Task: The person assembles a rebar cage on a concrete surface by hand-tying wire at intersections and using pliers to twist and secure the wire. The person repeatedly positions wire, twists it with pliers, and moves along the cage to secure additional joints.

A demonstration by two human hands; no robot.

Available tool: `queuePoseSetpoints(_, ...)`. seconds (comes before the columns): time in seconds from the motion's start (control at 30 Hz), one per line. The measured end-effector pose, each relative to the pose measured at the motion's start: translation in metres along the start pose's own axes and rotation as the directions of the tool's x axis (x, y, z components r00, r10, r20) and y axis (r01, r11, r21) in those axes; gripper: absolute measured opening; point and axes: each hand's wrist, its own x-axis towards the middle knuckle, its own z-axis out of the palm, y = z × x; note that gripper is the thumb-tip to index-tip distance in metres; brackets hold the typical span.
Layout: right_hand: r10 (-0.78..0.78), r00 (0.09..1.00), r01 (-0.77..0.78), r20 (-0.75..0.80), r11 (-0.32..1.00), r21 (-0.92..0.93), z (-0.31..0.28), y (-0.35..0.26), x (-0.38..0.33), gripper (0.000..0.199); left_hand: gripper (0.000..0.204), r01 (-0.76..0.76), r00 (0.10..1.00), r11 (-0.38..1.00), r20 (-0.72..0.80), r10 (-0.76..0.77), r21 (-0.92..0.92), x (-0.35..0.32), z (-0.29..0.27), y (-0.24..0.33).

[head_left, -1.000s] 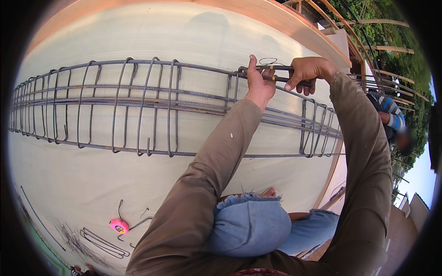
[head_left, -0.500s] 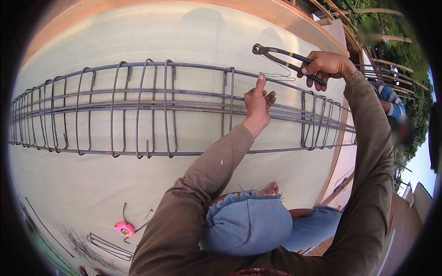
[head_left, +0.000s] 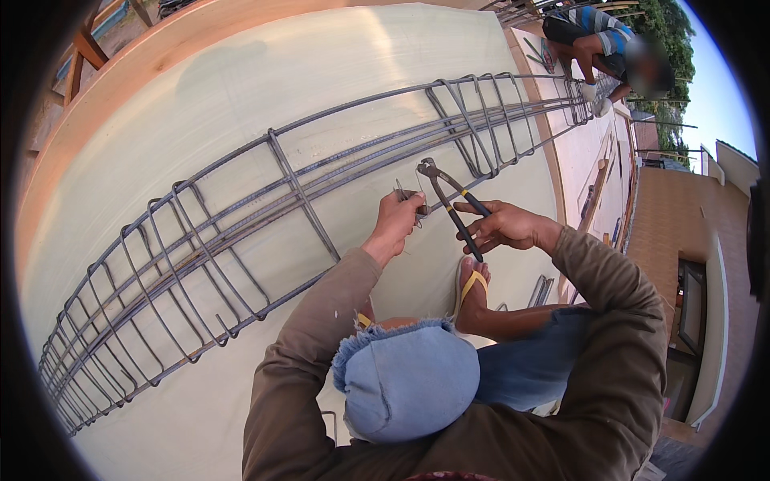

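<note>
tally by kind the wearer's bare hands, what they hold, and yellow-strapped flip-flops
Bare hands, left hand and right hand: 2
Black-handled steel pincers with yellow bands: 1
Bundle of thin grey metal wire: 1
Yellow-strapped flip-flops, one mostly hidden: 2
Total: 6

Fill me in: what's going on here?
The person's right hand holds pincers, handles spread apart. The left hand grips a small wiry bundle, hard to make out, close to the pincers' head. A rebar cage lies on the pale sheet, and another person bends low near its right end.
</note>
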Motion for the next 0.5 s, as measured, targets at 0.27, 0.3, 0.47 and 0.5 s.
queuePoseSetpoints(0.27, 0.212, 0.963, -0.167, 0.168, 0.954, -0.249, -0.073, 0.086, -0.020, 0.077, 0.021, -0.185, 0.971, 0.983, -0.157, 0.183, 0.001, -0.002, -0.003, -0.013)
queuePoseSetpoints(0.3, 0.230, 0.946, -0.157, 0.229, 0.941, -0.299, -0.086, 0.093, -0.013, 0.068, 0.021, -0.171, 0.974, 0.985, -0.146, 0.170, 0.006, 0.000, -0.001, -0.011)
queuePoseSetpoints(0.47, 0.049, 0.962, 0.115, 0.270, 0.820, -0.561, -0.116, 0.130, 0.032, 0.045, 0.048, -0.181, 0.968, 0.970, -0.145, 0.204, 0.162, 0.011, 0.015, 0.008)
queuePoseSetpoints(0.5, 0.026, 0.958, 0.140, 0.286, 0.827, -0.544, -0.112, 0.138, 0.039, 0.044, 0.053, -0.220, 0.955, 0.949, -0.149, 0.256, 0.225, 0.014, 0.020, 0.015)
